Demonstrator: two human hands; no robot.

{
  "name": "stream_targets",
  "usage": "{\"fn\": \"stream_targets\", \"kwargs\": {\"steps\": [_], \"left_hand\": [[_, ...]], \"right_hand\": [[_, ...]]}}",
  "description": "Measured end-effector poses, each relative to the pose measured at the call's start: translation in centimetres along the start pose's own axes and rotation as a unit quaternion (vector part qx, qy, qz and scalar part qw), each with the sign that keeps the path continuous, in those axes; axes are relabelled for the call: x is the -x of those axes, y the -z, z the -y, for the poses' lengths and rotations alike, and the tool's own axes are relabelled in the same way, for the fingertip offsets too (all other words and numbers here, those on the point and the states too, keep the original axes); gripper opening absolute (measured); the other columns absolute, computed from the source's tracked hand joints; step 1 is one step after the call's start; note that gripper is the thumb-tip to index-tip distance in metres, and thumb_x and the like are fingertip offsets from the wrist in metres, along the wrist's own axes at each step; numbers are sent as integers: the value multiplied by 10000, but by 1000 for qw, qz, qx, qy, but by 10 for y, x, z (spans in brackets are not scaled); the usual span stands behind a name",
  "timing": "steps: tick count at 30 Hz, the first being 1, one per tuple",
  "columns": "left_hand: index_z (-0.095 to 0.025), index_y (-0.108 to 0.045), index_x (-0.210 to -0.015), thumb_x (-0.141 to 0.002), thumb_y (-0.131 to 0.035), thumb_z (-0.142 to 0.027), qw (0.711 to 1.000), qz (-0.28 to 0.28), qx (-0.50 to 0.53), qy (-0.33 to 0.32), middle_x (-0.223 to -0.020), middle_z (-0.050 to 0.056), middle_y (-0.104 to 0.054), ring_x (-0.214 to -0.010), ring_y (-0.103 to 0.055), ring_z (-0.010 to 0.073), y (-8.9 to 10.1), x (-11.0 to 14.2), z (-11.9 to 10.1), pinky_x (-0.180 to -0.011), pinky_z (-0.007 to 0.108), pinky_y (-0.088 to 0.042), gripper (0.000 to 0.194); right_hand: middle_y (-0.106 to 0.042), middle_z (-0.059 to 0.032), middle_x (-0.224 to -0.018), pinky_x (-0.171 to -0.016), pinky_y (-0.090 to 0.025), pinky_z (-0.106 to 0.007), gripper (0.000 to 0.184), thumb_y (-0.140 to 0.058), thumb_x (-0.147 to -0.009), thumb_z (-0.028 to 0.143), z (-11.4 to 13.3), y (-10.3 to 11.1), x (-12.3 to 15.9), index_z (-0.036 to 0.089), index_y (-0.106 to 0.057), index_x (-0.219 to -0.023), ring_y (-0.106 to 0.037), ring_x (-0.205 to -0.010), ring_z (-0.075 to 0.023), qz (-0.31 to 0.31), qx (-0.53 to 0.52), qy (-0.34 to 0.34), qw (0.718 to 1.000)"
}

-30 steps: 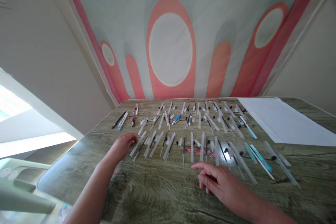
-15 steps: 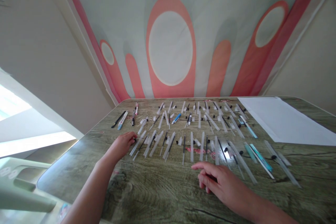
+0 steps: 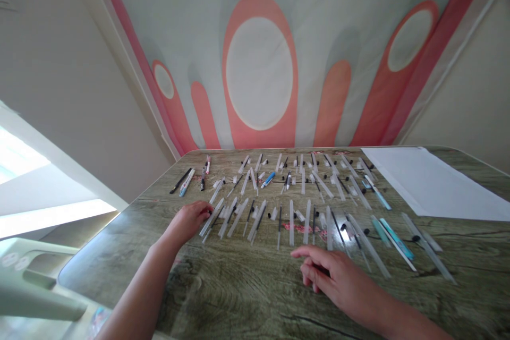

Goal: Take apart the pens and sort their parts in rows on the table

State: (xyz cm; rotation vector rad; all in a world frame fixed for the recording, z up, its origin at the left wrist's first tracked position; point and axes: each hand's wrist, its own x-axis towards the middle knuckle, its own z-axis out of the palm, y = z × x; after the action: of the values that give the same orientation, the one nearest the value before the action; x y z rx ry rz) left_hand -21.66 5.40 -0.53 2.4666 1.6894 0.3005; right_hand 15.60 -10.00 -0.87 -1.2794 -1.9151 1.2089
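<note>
At the left end of the nearest row on the wooden worktop (image 3: 223, 287), we are bringing our left hand (image 3: 185, 223) slightly farther right, and the outermost clear barrel (image 3: 211, 220) is shifting a little the same way. That small move is drawing the barrel closer to the dark refill (image 3: 213, 226) lying aslant just beside it, so the spacing at this end of the row is tightening. Our left fingers are bending together over the barrel's far end, beside a small black piece (image 3: 210, 212); whether they are pinching it or merely touching it, we cannot tell. Our right hand (image 3: 338, 276) is resting nearer the worktop's near edge, just short of the row, its index finger reaching out and the others loosely curling, with nothing visible in its grasp. Around our hands, clear barrels, dark refills and small caps are lying in three rough rows running from left to right. A blue pen (image 3: 268, 179) is lying in the middle row, while turquoise pieces (image 3: 396, 239) are slanting toward the right end of the nearest row. A black pen (image 3: 180, 181) is lying toward the far left corner, and a white sheet (image 3: 430, 180) is spreading along the far right corner.
</note>
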Motion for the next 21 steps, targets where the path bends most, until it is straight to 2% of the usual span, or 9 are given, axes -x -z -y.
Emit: {"fn": "stream_targets", "kwargs": {"steps": [7,11,13,15,18,21], "left_hand": [[-217,-657,-922,-770,-478,-282,1000,6,0,-7,-916,20,-661,-824,-590,175,0,1,-5,-763,256,-408,244],[-222,-634,-1020,-783,-471,-326,1000,-15,-1,16,-844,13,-662,-762,-591,166,7,1,3,-721,244,-412,306],[-228,-633,-1028,-794,-450,-365,998,-44,-25,45,-821,10,-664,-756,-592,172,18,-1,15,-708,245,-408,327],[-245,-647,-1006,-791,-441,-409,990,-72,-62,105,-818,5,-670,-760,-595,181,33,-8,32,-690,247,-404,340],[-262,-663,-992,-761,-455,-448,969,-91,-98,208,-858,6,-681,-817,-598,212,51,-30,62,-669,255,-404,362],[-220,-677,-963,-735,-474,-439,956,-91,-105,259,-910,51,-679,-858,-592,249,57,-56,86,-657,277,-411,376]], "right_hand": [[-651,9,-739,-596,-449,-209,241,-422,-913,284,-4,-1,-1,234,-561,-1103,-592,-606,-108,-1,-1,0,1000],[-653,9,-737,-597,-449,-212,237,-428,-910,280,-4,-1,-1,234,-563,-1099,-593,-605,-110,-1,3,-3,1000],[-654,8,-739,-597,-450,-213,236,-427,-909,279,-3,-1,-1,233,-565,-1095,-594,-607,-112,-2,3,-3,1000],[-655,7,-740,-600,-451,-216,235,-425,-909,279,-2,-1,-1,233,-568,-1090,-595,-609,-114,-1,3,-1,1000],[-656,6,-740,-602,-450,-221,238,-421,-909,280,-2,-1,-1,234,-567,-1092,-595,-610,-116,1,6,0,1000],[-656,4,-738,-598,-448,-223,240,-422,-908,278,-2,-1,-1,232,-567,-1094,-598,-610,-118,0,11,0,1000]]}}
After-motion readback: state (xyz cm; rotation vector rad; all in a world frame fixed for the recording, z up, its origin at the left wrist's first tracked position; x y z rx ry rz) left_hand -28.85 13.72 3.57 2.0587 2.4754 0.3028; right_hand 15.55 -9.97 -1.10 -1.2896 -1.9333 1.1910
